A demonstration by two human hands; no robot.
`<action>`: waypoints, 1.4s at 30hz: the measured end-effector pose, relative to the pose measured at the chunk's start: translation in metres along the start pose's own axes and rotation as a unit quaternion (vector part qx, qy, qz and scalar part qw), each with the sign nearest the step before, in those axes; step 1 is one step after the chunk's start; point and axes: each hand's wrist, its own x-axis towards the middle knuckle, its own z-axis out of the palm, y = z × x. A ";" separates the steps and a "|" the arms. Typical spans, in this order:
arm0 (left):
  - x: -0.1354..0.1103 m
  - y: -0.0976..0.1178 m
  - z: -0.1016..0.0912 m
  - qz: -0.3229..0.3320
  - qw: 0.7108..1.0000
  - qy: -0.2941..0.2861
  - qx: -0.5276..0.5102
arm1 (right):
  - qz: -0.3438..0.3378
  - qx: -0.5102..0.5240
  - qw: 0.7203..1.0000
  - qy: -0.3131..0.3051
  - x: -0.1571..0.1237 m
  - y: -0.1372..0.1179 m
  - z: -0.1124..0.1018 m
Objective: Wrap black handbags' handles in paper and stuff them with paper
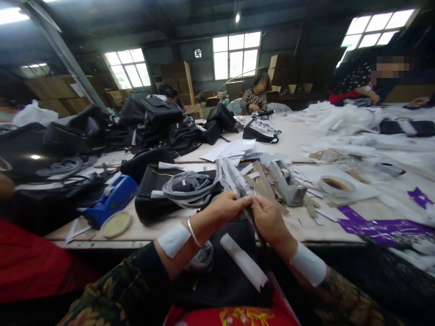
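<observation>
My left hand [230, 203] and my right hand [269, 216] meet at the table's front edge, fingers closed. Between them they pinch a dark strap in clear plastic wrap [234, 179]; its upper part leans away over the table, and a dark length hangs below my right hand. Under my hands a black bag [231, 287] rests on my lap, with a white rolled wrap [244, 262] across it. Just beyond my left hand lies another black bag [149, 194], topped by a coiled plastic-wrapped strap [190, 188].
A blue tape dispenser [115, 199] and a tape roll [116, 224] stand at left, a grey tape dispenser [288, 183] and another tape roll [337, 185] at right. White paper sheets [231, 149], piled black bags [159, 111] and co-workers are farther back. Purple tape [380, 226] lies at right.
</observation>
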 end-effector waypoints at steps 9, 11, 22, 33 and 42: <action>0.009 0.015 -0.039 0.144 0.976 0.164 -0.011 | 0.096 0.048 0.991 -0.080 -0.022 0.017 -0.014; 0.003 0.016 -0.036 0.186 0.966 0.176 0.021 | 0.149 0.137 0.977 -0.068 -0.022 0.010 -0.016; -0.057 0.017 0.004 0.218 0.957 0.038 0.188 | 0.267 0.371 0.869 -0.190 -0.003 -0.009 0.018; -0.062 0.006 -0.015 0.118 0.981 0.039 0.149 | -0.148 -0.128 0.945 -0.263 -0.012 -0.019 0.001; -0.063 -0.008 -0.027 -0.051 0.998 -0.022 -0.003 | -0.267 -0.353 0.892 -0.086 -0.021 0.000 0.011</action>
